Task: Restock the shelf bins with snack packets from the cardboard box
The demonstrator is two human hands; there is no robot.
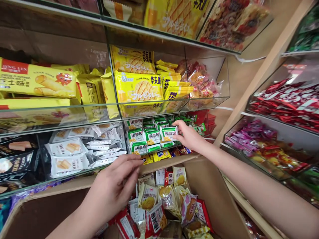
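My right hand [188, 135] reaches into a clear shelf bin and its fingers touch a green-and-white snack packet [168, 133] at the front of a stack of like packets [144, 137]. My left hand [116, 186] hovers with fingers together over the far rim of a cardboard box [214, 196] and holds nothing that I can see. The box holds several loose snack packets [166, 202] in red, yellow and white wrappers.
Clear acrylic shelves hold yellow waffle biscuit packs [138, 88], yellow egg-roll boxes [37, 81] and white cake packets [72, 152]. A wooden divider [261, 73] separates bins of red [291, 99] and purple candies [251, 136] on the right.
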